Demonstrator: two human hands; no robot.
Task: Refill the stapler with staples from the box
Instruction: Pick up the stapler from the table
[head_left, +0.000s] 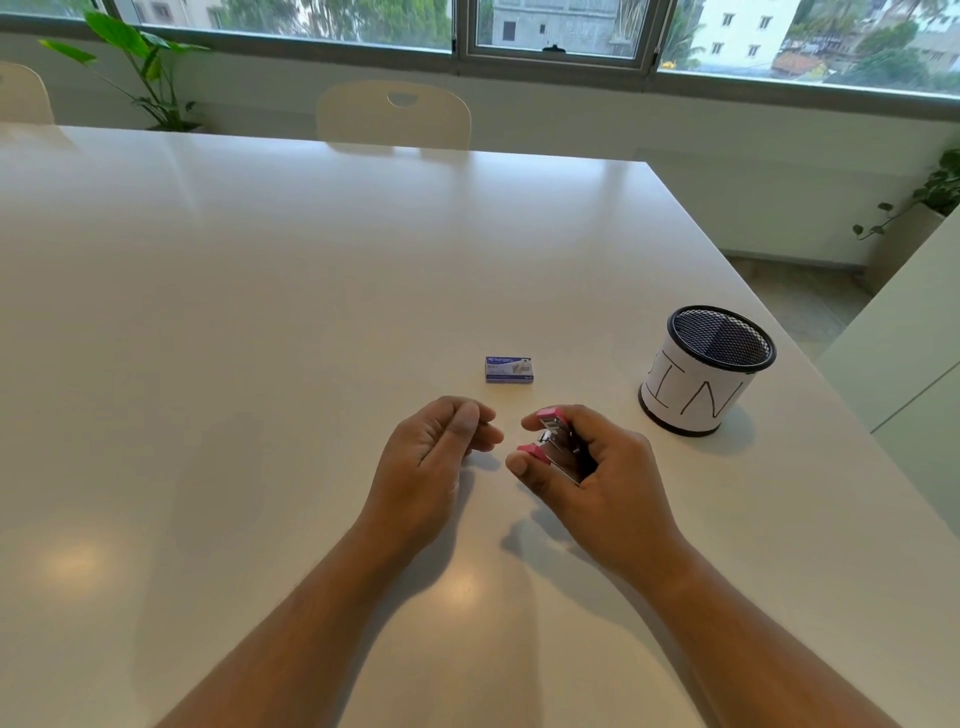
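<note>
Holding the small pink-and-chrome stapler (555, 447) in the right hand (597, 467), fingers and thumb curled around it, with its pink ends spread apart so it looks opened up. The left hand (436, 447) hovers just beside it, loosely curled and holding nothing. The little blue cardboard staple box (508, 369) sits shut on the white surface (260, 312) just beyond both hands, so I'd guess we're at the opening step. Next up is probably grabbing that box with the free hand and fishing out a strip.
</note>
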